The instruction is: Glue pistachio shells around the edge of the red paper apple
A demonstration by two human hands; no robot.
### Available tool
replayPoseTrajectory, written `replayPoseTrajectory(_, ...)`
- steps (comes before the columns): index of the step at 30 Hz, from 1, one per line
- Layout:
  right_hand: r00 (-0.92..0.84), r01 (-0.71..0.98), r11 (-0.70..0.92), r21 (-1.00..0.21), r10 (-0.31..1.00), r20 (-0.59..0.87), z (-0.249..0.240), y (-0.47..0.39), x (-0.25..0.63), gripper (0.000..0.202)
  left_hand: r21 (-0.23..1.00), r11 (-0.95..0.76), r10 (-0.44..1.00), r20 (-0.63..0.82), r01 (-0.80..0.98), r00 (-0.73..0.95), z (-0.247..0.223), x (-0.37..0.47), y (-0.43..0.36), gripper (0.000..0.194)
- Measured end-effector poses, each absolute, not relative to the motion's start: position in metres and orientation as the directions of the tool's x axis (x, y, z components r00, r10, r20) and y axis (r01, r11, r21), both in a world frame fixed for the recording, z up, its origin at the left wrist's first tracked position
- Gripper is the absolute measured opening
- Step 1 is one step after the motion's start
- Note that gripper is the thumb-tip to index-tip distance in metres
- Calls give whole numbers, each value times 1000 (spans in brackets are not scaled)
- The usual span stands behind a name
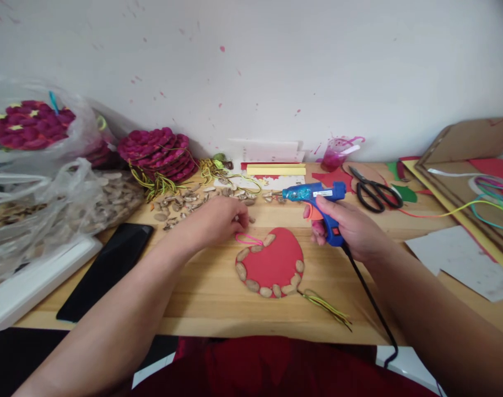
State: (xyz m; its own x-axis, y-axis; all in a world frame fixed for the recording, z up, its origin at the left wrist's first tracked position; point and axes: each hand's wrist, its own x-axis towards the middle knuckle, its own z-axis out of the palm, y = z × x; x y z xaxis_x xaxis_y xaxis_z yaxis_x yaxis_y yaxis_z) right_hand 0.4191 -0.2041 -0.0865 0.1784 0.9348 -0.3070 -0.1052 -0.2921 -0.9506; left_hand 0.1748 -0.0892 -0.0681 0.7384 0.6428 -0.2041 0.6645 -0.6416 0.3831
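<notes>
My right hand (350,220) is wrapped around a blue hot glue gun (317,192), whose nozzle points left. A finger lies by its orange trigger. My left hand (224,220) reaches to the near side of a pile of peanut shells (180,203); its fingers curl down together, and anything between them is hidden. Below and between the hands lies a red heart-shaped piece (276,256) on the table. Peanut shells (253,285) line much of its edge, while part of its upper right edge is bare. A pink loop (248,239) and a yellow-green tassel (325,307) extend from it.
At left are a black phone (106,270), a white box (40,281) and plastic bags (106,193). Stacked magenta pieces (158,154) stand behind. Black-handled scissors (375,190), a stained cup (334,154), white paper (474,264) and cardboard (458,143) lie right. The gun's cord (371,303) crosses the table edge.
</notes>
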Motion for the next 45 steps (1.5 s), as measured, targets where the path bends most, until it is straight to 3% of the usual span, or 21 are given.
replayPoseTrajectory(8,193,-105,-300,-948,929,-315,-85,-204,418,47,207,-606,762,-128,768,635,-59,160,-79,18)
replayPoseTrajectory(15,178,-121,-322,-939,924,-339,-86,-205,417,47,200,-622,720,-232,757,654,-61,168,-85,22)
replayPoseTrajectory(22,-80,-264,-509,-819,858,-507,-82,-209,413,48,197,-637,714,-214,745,667,-68,171,-86,18)
replayPoseTrajectory(29,-264,-327,-548,-770,836,-482,-80,-212,412,40,209,-613,730,-217,762,647,-67,174,-86,19)
replayPoseTrajectory(32,-185,-380,-480,-791,877,-443,-76,-210,412,39,310,-567,749,-192,763,634,-70,174,-86,20)
replayPoseTrajectory(36,49,-444,-287,-849,938,-343,-74,-206,417,41,421,-544,740,-166,726,651,-68,179,-92,22)
replayPoseTrajectory(40,175,-452,-258,-854,913,-369,-78,-201,420,43,354,-559,782,-77,750,619,-49,180,-96,22)
replayPoseTrajectory(45,203,-491,-267,-829,890,-407,-80,-199,418,42,275,-552,819,-1,787,574,-28,189,-101,19)
